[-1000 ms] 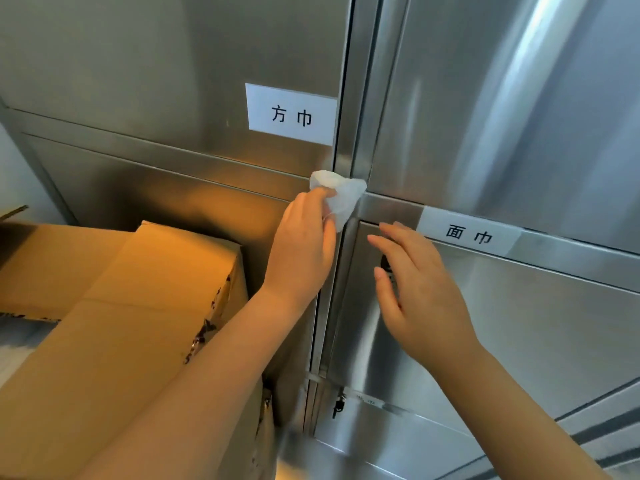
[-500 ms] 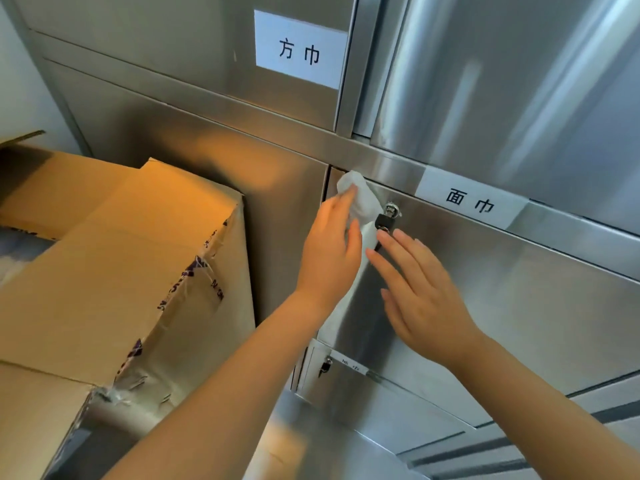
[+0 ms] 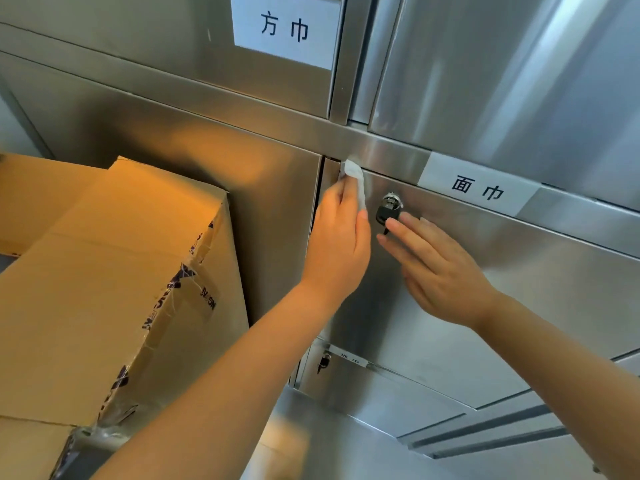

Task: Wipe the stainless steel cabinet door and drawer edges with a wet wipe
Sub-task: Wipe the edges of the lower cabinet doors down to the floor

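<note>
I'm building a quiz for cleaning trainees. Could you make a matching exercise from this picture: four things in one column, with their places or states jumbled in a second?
Things
1. wet wipe
2. key
3. cardboard box
4. right hand

Places or states
A. left of the cabinet
B. in the lock
C. fingers straight, beside the key
D. held by the left hand at the door's upper left corner

Pairs: 1-D, 2-B, 3-A, 4-C

At twelve o'clock a white label (image 3: 285,29) on the upper cabinet door (image 3: 138,46) reads 方巾. At two o'clock a second label (image 3: 478,188) on the horizontal steel rail (image 3: 381,150) reads 面巾. Print on the tape (image 3: 204,296) of the cardboard box (image 3: 86,271), at eight o'clock, is unreadable.
</note>
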`<state>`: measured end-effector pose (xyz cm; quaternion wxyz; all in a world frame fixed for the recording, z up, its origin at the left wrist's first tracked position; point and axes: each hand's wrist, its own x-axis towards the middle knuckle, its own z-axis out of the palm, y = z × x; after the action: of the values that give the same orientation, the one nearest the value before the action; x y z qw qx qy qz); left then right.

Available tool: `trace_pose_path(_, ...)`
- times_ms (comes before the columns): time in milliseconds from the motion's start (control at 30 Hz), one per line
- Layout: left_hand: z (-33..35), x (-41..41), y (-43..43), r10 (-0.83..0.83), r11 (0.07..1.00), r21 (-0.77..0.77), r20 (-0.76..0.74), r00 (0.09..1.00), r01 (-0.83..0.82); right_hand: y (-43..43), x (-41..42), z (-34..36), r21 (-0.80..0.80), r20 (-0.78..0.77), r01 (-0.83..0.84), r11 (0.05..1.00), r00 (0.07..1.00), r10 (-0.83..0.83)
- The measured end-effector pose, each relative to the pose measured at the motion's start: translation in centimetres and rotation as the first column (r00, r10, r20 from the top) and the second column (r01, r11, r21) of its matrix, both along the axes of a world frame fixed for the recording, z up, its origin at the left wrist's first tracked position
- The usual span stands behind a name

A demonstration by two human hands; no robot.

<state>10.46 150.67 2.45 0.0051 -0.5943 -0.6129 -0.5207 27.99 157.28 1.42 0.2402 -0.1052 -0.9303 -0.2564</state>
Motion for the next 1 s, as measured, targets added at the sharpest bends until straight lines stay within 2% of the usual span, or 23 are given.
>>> trace_pose_path(133,-0.3,0.6,0.1,0.037,0.999,-0.006,-0.06,0.998,-0.037,1.2,0.7,-0.7,0.058,0.014,-0.037,0.998,0.999,0.036)
trace_pose_path(233,-0.3,0.7,0.2,0.046,0.999,0.001,-0.078,0.996,-0.046,1.8,1.2,-0.9,0.081,0.083,-0.094,0.992,0.993,0.087)
trace_pose_path(533,-1.2,1.4,0.8,0.043,0.999,0.014,-0.021,0.999,-0.043,2.4,0.9,-1.0,0.207,0.277,-0.081,0.975,0.961,0.021)
trace_pose_path(767,-4.5,0.5,1.5,0.016,1.0,0.027,-0.055,0.998,-0.014,2.8,1.2,-1.3,0.211,0.394,-0.122,0.97,0.919,0.03)
trace_pose_path(1000,-11.8,0.8,-0.2,-0.008,0.974,-0.225,-0.083,0.997,-0.011,2.6,1.2,-1.5,0.322,0.453,-0.076,0.944,0.888,-0.083)
